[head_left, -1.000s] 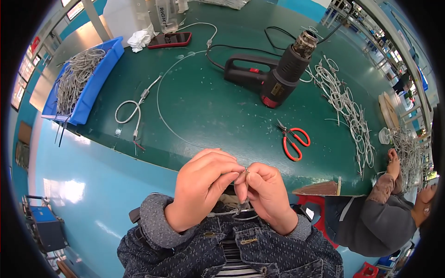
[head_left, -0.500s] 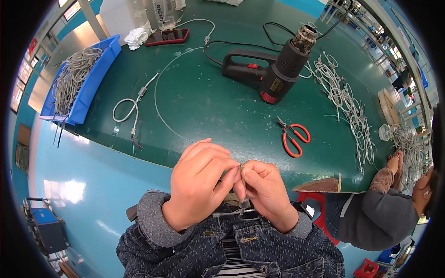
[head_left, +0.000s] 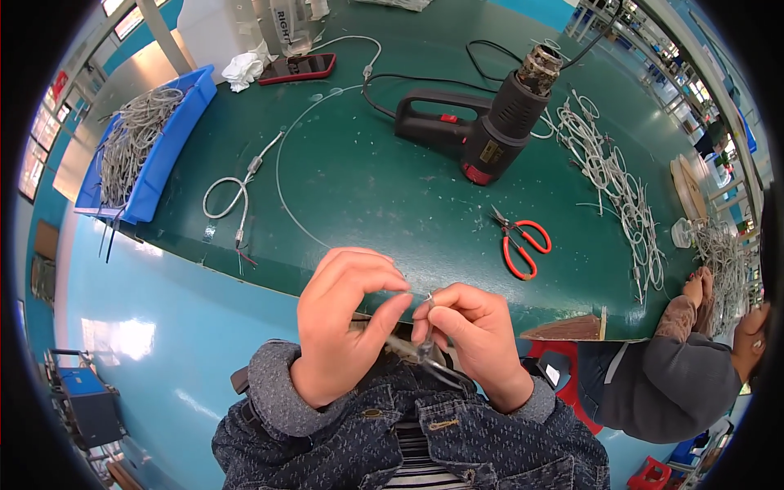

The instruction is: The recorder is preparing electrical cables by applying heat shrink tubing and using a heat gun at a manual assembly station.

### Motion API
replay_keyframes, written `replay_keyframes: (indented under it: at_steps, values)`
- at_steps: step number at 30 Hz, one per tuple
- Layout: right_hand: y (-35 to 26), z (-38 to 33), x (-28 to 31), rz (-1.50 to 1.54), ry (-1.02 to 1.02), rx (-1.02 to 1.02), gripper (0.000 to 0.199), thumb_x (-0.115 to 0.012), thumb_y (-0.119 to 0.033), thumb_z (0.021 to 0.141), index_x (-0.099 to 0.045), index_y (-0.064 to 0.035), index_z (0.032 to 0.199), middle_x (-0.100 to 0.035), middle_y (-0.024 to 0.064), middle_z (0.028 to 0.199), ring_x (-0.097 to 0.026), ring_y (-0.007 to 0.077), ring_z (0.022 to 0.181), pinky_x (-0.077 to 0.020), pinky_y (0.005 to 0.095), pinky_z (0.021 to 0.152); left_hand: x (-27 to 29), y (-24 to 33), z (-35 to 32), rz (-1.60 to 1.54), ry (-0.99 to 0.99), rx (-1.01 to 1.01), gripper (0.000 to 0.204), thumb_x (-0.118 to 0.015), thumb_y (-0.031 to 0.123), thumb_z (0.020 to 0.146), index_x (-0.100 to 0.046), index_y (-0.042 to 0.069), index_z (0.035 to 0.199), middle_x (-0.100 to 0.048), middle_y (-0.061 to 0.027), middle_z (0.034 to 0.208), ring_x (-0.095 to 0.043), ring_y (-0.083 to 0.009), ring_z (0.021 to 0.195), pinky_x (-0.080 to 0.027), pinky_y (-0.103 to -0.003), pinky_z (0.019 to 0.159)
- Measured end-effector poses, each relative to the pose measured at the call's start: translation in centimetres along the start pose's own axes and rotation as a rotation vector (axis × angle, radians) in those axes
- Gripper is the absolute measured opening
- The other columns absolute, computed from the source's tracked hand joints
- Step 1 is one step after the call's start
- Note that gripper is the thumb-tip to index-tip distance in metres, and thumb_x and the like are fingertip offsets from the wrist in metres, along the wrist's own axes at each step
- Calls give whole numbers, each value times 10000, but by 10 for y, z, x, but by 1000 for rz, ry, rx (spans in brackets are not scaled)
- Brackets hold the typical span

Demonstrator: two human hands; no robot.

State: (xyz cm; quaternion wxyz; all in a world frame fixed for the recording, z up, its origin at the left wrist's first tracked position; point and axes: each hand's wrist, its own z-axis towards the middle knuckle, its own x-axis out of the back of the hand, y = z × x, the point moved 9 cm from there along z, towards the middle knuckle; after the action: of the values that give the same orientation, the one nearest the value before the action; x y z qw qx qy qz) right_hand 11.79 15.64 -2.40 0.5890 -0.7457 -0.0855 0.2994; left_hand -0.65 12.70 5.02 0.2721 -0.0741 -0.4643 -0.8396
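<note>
My right hand [head_left: 478, 339] pinches a thin grey cable [head_left: 445, 377] near its end, and fine wire tips stick up above the fingertips. A metal sleeve [head_left: 425, 351] on this cable hangs just below those fingers, over my lap. To the left, my left hand [head_left: 343, 314] has its thumb and forefinger tips close together, a small gap away from the right fingertips; what they hold is too small to make out. A thin clear tube [head_left: 280, 175] curves over the green table [head_left: 384, 196] and disappears behind my left hand.
Red-handled cutters [head_left: 523, 245] and a black heat gun [head_left: 498, 131] lie on the table. A looped cable [head_left: 243, 186], a blue bin [head_left: 167, 159] of cables and a phone [head_left: 298, 69] are leftward. Cables [head_left: 612, 180] pile up at right, near another person [head_left: 678, 376].
My left fingertips have parted from the right ones and moved slightly left. The cable below my right hand has shifted, and its wire tips now show.
</note>
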Motion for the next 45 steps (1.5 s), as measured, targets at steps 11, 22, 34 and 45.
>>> replay_keyframes:
  at_steps: [11, 22, 34, 45]
  values:
    - [-3, 0, 2, -119, -5, 66, 99, -582, -80, 879, -623, 6, 905, -655, 36, 753, -524, 34, 624, -383, 183, 528, -4, 3, 0, 65, -81, -30, 225, -736, 5, 603, -616, 38, 791, -580, -87, 903, -551, -270, 946, -450, -354, 781]
    - [-1, 0, 2, -159, -13, 49, 97, -584, -81, 875, -623, 6, 895, -656, 36, 750, -533, 36, 631, -392, 184, 537, -6, -6, 1, -36, -142, 65, 197, -737, -3, 597, -626, 32, 757, -574, -94, 922, -546, -264, 966, -448, -349, 802]
    - [-9, -1, -1, -269, -10, 80, 51, -581, 4, 835, -623, 30, 826, -645, 66, 743, -536, 59, 596, -403, 196, 515, -5, 4, 10, 21, -228, -87, 194, -760, 24, 555, -628, 60, 692, -543, -110, 1011, -502, -308, 1037, -429, -394, 844]
    - [-11, -3, -18, -610, -167, 199, 55, -611, -36, 830, -650, -7, 856, -656, 46, 735, -603, 72, 641, -458, 227, 543, -5, 8, 12, 101, -437, -117, 207, -786, 85, 519, -640, 80, 666, -535, -119, 1024, -490, -334, 1051, -408, -428, 865]
